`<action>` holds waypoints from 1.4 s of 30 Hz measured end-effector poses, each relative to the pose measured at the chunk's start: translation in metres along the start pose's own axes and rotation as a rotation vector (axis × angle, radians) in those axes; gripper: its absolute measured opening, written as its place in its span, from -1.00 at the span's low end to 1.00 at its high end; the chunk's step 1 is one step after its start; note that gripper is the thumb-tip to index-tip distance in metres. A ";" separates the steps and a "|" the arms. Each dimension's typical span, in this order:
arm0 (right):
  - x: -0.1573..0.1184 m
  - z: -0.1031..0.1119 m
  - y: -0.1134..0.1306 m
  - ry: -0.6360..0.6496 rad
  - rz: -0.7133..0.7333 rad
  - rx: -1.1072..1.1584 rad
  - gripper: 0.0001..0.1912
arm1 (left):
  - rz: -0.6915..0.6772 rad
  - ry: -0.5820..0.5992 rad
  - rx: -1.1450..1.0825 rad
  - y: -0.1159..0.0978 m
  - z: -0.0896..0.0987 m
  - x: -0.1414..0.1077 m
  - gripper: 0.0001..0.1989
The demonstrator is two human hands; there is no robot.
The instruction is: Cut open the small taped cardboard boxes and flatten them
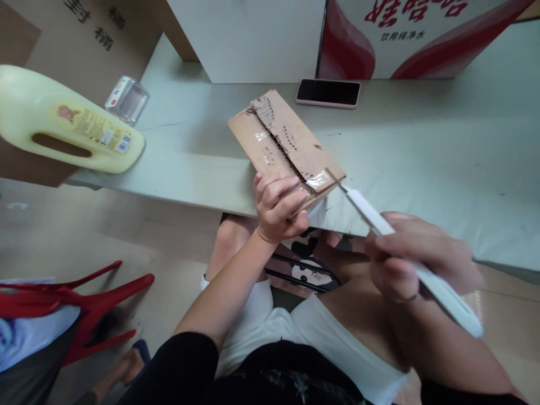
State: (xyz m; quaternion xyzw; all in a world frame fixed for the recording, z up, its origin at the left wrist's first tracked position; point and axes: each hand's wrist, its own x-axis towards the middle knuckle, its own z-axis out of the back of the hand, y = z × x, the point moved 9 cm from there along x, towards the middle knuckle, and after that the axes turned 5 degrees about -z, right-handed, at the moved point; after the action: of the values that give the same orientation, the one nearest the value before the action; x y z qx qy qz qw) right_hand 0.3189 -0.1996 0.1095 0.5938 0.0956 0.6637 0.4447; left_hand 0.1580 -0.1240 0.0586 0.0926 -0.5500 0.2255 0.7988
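A small brown cardboard box (304,140) sits at the front edge of the table, turned at an angle. Clear tape and torn, ragged cardboard run along the seam on its top. My left hand (278,205) grips the near left side of this box, fingers curled over the upper edge. In my right hand (426,256), slightly blurred, is a white utility knife (371,211) with its handle slanting down to the right. The thin blade is out, and its tip is at the box's near right corner. Whether the blade touches the cardboard I cannot tell.
Behind the box a phone (328,93) lies on the pale green table (422,152). A white box (257,39) and a red-and-white carton (405,50) stand at the back. Left are a yellow jug (67,121), a clear plastic case (130,101) and a red stool (101,304).
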 end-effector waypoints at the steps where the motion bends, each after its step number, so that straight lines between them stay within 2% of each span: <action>1: 0.002 -0.002 0.010 0.014 0.063 0.027 -0.83 | 0.005 -0.001 0.000 0.001 0.000 -0.002 -0.77; 4: 0.005 -0.011 0.020 0.095 0.107 0.018 -0.87 | 0.047 0.051 0.067 0.006 -0.004 -0.009 -0.77; 7: 0.002 -0.015 0.020 0.094 0.115 -0.098 -0.90 | 0.097 0.102 0.152 0.010 -0.008 -0.011 -0.69; 10: 0.000 -0.014 0.017 0.052 0.104 -0.138 -0.88 | 0.055 0.032 0.105 0.005 -0.003 -0.005 -0.72; 13: 0.001 -0.018 0.017 0.082 0.113 -0.127 -0.82 | 0.017 -0.016 0.049 0.000 0.001 0.000 -0.77; 18: 0.000 -0.022 0.019 0.128 0.191 -0.156 -0.88 | 0.034 0.060 0.092 0.002 -0.002 -0.002 -0.73; 24: -0.003 -0.023 0.019 0.145 0.283 -0.233 -0.88 | 0.042 0.043 0.036 0.003 -0.003 -0.005 -0.75; 27: 0.000 -0.023 0.017 0.133 0.245 -0.231 -0.91 | 0.040 0.054 0.071 0.003 -0.004 -0.004 -0.75; 30: 0.001 -0.025 0.014 0.124 0.200 -0.227 -0.96 | 0.036 0.017 0.030 0.002 -0.002 -0.003 -0.76; 33: 0.001 -0.022 0.012 0.063 0.162 -0.168 -0.93 | 0.045 -0.007 -0.005 0.002 -0.001 -0.004 -0.75; 38: -0.001 -0.019 0.001 0.024 0.024 -0.120 -0.88 | 0.081 0.051 0.043 0.006 -0.005 -0.009 -0.73; 42: 0.000 -0.014 0.009 -0.008 0.053 -0.123 -0.88 | 0.087 0.053 0.035 0.006 -0.005 -0.009 -0.74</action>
State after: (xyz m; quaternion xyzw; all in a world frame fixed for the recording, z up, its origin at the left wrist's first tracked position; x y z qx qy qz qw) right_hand 0.3025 -0.1995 0.1115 0.5701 0.0370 0.6776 0.4632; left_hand 0.1569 -0.1189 0.0482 0.0765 -0.5282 0.2722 0.8006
